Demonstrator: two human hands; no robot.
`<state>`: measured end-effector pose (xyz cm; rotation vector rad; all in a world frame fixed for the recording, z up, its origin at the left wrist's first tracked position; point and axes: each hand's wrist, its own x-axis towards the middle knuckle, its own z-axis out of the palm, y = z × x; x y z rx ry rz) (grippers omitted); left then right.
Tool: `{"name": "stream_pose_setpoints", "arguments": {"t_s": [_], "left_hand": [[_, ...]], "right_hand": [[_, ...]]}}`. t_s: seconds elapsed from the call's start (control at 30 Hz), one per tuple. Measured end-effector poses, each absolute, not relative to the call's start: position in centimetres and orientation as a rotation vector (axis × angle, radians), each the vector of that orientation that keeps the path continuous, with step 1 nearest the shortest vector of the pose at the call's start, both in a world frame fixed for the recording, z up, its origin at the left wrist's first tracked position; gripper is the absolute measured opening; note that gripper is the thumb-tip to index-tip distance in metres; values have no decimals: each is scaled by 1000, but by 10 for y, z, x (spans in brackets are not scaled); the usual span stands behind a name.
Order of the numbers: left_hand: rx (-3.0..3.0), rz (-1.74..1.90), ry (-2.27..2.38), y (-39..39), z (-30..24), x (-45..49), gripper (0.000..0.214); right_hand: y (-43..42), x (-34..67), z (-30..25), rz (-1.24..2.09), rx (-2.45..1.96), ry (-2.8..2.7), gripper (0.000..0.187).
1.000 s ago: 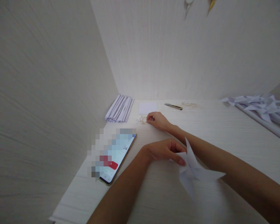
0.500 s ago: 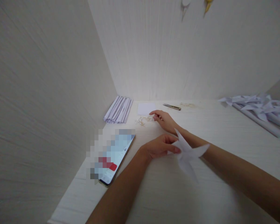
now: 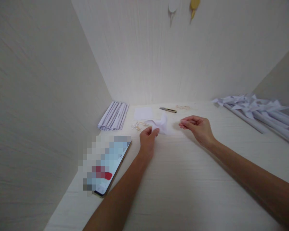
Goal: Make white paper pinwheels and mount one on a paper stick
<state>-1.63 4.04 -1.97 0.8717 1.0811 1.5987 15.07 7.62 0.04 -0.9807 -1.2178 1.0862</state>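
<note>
My left hand point(image 3: 148, 139) pinches a white paper pinwheel point(image 3: 162, 125) between thumb and fingers, holding it above the table. To its right, my right hand point(image 3: 197, 129) is closed in a pinch, fingertips pointing at the pinwheel but apart from it. Whatever those fingertips hold, if anything, is too small to make out. Just behind my left hand lies a little heap of thin white and tan pieces point(image 3: 137, 125). A square of white paper point(image 3: 143, 113) lies flat beyond that heap.
Rolled paper sticks point(image 3: 113, 116) are stacked at the left wall. A phone point(image 3: 110, 165) lies nearer me. Thread snips point(image 3: 168, 110) and tan scraps point(image 3: 183, 107) lie at the back. Finished-looking pinwheels on sticks point(image 3: 260, 110) fill the right side. Two hooks point(image 3: 172, 7) hang on the back wall.
My right hand has left the little heap and moved right, its fingers now pinched. My left hand has carried the pinwheel forward and to the left. The camera view has shifted slightly.
</note>
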Motion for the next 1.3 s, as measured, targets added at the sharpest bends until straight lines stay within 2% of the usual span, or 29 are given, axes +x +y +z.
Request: {"name": "stream_pose_setpoints", "arguments": {"t_s": [0.07,0.27,0.43,0.67,0.8,1.3], "left_hand": [[894,1633,1160,41,-21,-18,12],[1023,1638,1379,38,-15,-17,16],[1063,1650,1439,35,-11,-15,22],[1099,1642,1463,34,-10,-14,17],[1132,1623,1458,33,-11,-14,10],[1292,1555,1401,30,-11,-11,5]], "right_hand": [[70,150,0,1051,-985,-1164,24],[57,135,2,1249,-920,-1195,23],[56,121,-1,1232,-891,-1314,24],[49,113,-11,801,-1004,-1684,14],[46,115,-8,537,-1078,-1766,19],[45,115,-9,451,-1082,-1864,22]]}}
